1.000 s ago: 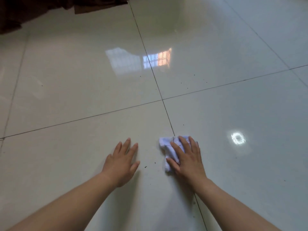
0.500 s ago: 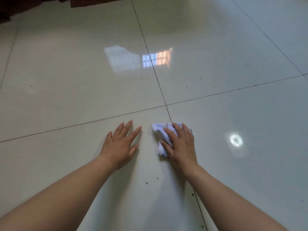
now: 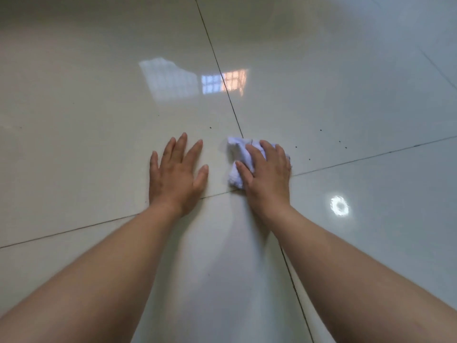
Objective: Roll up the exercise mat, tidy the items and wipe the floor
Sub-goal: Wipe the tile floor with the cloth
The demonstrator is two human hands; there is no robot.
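Note:
A crumpled white cloth (image 3: pixel 238 154) lies on the glossy pale tiled floor (image 3: pixel 99 115), right where two grout lines cross. My right hand (image 3: pixel 268 173) presses down flat on the cloth with straight, spread fingers, covering its right half. My left hand (image 3: pixel 176 173) rests flat on the bare tile just left of the cloth, fingers straight and spread, holding nothing. No exercise mat is in view.
Small dark specks (image 3: pixel 342 144) dot the tile to the right of the cloth, and one speck (image 3: pixel 210 127) lies ahead of my left hand. Window light reflects off the tiles (image 3: pixel 197 82). Grout lines (image 3: pixel 371 157) run across the floor.
Both hands and the cloth have slid forward across the floor, up to the grout crossing. The dark edge at the top of the view has dropped out of sight.

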